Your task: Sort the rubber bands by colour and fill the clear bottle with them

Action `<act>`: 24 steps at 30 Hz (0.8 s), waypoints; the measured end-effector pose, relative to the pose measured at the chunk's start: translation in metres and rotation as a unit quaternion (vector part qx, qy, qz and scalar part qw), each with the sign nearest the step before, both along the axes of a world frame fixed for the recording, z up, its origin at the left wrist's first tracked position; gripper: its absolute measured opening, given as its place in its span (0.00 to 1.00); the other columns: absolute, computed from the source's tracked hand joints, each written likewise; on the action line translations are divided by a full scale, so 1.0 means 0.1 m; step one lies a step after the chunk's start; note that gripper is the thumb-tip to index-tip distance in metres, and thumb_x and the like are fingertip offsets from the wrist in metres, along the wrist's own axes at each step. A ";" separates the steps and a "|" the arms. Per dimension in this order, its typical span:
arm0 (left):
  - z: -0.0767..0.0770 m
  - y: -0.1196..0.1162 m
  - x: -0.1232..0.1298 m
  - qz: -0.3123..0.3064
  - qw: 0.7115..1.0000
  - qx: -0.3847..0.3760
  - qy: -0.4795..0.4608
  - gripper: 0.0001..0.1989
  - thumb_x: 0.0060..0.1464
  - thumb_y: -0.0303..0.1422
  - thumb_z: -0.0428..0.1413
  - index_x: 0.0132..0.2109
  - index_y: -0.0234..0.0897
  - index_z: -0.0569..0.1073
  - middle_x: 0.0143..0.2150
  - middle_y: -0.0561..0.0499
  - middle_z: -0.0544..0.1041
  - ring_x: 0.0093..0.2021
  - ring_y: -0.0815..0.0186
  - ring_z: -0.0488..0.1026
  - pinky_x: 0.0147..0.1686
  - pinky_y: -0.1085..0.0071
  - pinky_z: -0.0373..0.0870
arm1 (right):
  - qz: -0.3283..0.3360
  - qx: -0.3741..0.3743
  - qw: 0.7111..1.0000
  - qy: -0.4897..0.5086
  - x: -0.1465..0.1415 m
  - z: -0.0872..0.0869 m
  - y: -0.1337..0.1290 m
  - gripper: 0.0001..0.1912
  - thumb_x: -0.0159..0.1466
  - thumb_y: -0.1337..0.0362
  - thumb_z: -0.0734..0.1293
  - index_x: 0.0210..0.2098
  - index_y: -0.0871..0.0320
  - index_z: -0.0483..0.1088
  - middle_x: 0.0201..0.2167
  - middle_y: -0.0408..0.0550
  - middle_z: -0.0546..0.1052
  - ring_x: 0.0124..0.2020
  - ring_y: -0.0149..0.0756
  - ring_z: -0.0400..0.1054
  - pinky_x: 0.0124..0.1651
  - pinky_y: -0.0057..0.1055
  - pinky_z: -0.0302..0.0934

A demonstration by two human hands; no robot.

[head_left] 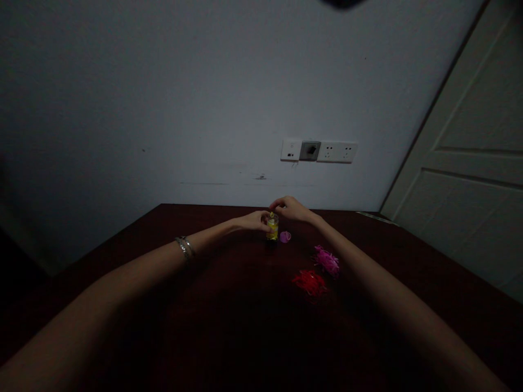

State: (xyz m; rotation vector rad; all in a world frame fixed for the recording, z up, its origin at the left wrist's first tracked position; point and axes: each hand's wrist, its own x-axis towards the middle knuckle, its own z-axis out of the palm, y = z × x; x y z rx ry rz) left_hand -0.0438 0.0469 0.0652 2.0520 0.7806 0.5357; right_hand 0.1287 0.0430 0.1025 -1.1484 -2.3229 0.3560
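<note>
My left hand is wrapped around the side of a small clear jar that stands upright on the table. Yellow strands fill much of the jar, and some poke up at its mouth. Just above the rim, my right hand has its fingers pinched together at the yellow strands; the fingertips are small and dim here. A pink lid with a loop lies on the table right beside the jar. Nearer to me, left of my right forearm, are a pile of pink strands and a pile of red strands.
The dark red-brown table ends at a grey wall. Wall sockets sit above the table's far edge. A panelled door stands to the right. The room is dim.
</note>
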 end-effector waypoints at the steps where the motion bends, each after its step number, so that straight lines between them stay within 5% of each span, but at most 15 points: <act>1: -0.04 -0.02 0.02 -0.001 1.000 -0.004 -0.003 0.22 0.36 0.31 0.61 0.42 0.28 0.68 0.35 0.47 0.71 0.33 0.68 0.68 0.33 0.71 0.64 | 0.002 -0.012 1.000 -0.005 -0.01 -0.01 0.01 0.16 0.53 0.73 0.57 0.35 0.64 0.74 0.29 0.49 0.76 0.27 0.30 0.66 0.32 0.25 0.59; 8: -0.30 0.02 0.05 0.013 1.000 0.001 -0.020 0.20 0.40 0.37 0.59 0.41 0.28 0.70 0.36 0.47 0.72 0.34 0.67 0.69 0.35 0.70 0.64 | 0.027 -0.028 0.999 0.017 -0.01 -0.01 -0.03 0.16 0.52 0.73 0.58 0.35 0.64 0.74 0.31 0.50 0.77 0.31 0.31 0.68 0.35 0.26 0.61; 17: -0.35 0.02 0.07 0.035 0.998 0.023 -0.045 0.19 0.41 0.37 0.58 0.40 0.29 0.72 0.34 0.49 0.73 0.32 0.68 0.68 0.34 0.71 0.63 | 0.062 -0.026 0.996 0.059 0.22 0.07 -0.40 0.14 0.52 0.73 0.58 0.34 0.61 0.73 0.32 0.47 0.76 0.33 0.31 0.68 0.38 0.28 0.61; 24: -0.36 -0.13 0.40 0.004 0.996 0.019 -0.090 0.16 0.43 0.34 0.57 0.40 0.29 0.71 0.36 0.46 0.73 0.34 0.68 0.69 0.36 0.71 0.65 | 0.054 -0.079 0.994 -0.059 0.77 -0.33 -1.06 0.12 0.56 0.66 0.62 0.38 0.60 0.72 0.33 0.49 0.73 0.31 0.31 0.66 0.34 0.28 0.60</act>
